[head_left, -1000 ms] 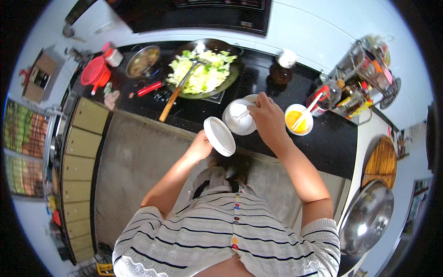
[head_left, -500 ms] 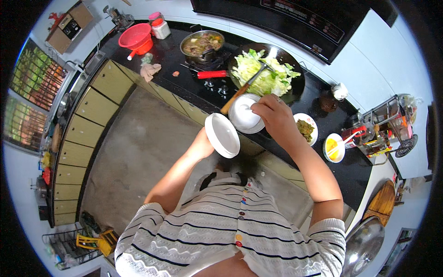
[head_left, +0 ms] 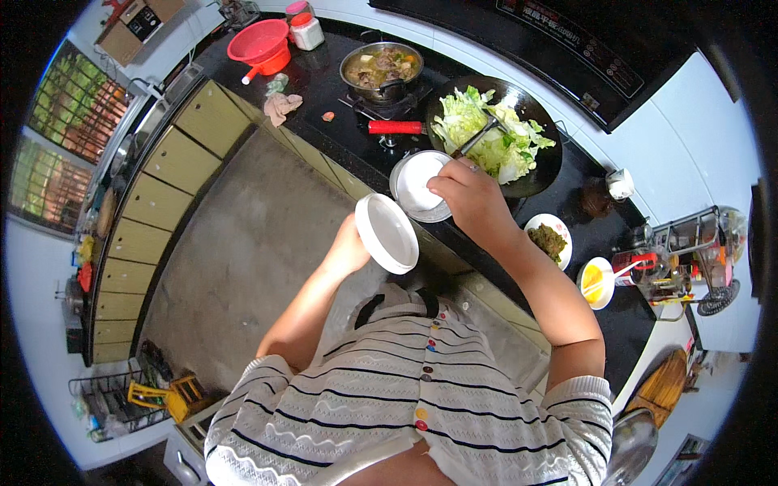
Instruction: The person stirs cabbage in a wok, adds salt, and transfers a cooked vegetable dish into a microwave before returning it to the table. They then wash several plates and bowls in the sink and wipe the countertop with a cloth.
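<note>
My left hand (head_left: 348,247) grips a white round lid (head_left: 386,235), tilted so its hollow side shows. Just beyond it, at the counter's front edge, is a round clear-walled tub (head_left: 405,185) with white inside. My right hand (head_left: 472,194) reaches over this tub, its fingers pinched together at the white; what they hold is hidden. Behind that hand, a wok (head_left: 545,170) holds chopped green cabbage (head_left: 474,121). A spatula (head_left: 478,138) leans in the wok, its handle mostly covered by my hand and the tub.
Left of the wok, a pot of stew (head_left: 381,69) stands on a burner. To the right are a plate of dark green food (head_left: 559,227), a bowl of beaten egg (head_left: 597,283) with chopsticks, and a rack of bottles (head_left: 689,251). A red basin (head_left: 258,44) and a cloth (head_left: 282,107) lie far left.
The view has shifted, so the counter things sit farther right and lower. Against them, both hands, the lid and the tub have moved left. The right fingers stay at the tub.
</note>
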Demonstrator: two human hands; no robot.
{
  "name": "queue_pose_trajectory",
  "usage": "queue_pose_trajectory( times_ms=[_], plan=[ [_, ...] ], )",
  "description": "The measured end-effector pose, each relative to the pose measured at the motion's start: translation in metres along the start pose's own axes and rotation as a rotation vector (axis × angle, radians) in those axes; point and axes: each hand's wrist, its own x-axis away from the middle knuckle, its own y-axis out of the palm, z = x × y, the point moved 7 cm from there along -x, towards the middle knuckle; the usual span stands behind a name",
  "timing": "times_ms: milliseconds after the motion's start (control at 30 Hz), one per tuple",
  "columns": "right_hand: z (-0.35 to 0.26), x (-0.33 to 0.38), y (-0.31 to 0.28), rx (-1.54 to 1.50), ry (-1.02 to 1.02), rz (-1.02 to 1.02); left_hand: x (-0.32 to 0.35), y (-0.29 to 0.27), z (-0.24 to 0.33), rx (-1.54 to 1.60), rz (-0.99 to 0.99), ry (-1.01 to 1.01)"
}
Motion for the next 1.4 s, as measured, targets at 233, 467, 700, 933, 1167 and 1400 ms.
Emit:
queue_pose_trajectory(
  times_ms=[233,467,700,933,1167,1400],
  plan=[
    [0.033,0.023,-0.03,0.009,0.049,0.065,-0.001,0.039,0.004,-0.057,0.036,-0.021],
    [0.051,0.045,-0.042,-0.016,-0.009,0.028,-0.006,0.063,0.005,-0.085,0.058,-0.1],
    [0.062,0.048,-0.047,-0.08,0.061,0.082,-0.015,0.066,0.011,-0.104,0.031,-0.07],
    [0.063,0.051,-0.039,-0.097,0.118,0.073,-0.024,0.065,0.021,-0.111,0.019,-0.034],
    [0.074,0.056,-0.035,-0.181,0.358,0.099,-0.029,0.061,0.012,-0.102,0.031,-0.064],
    [0.097,0.074,-0.033,-0.395,0.726,0.218,-0.03,0.055,0.011,-0.161,0.033,-0.066]
  ],
)
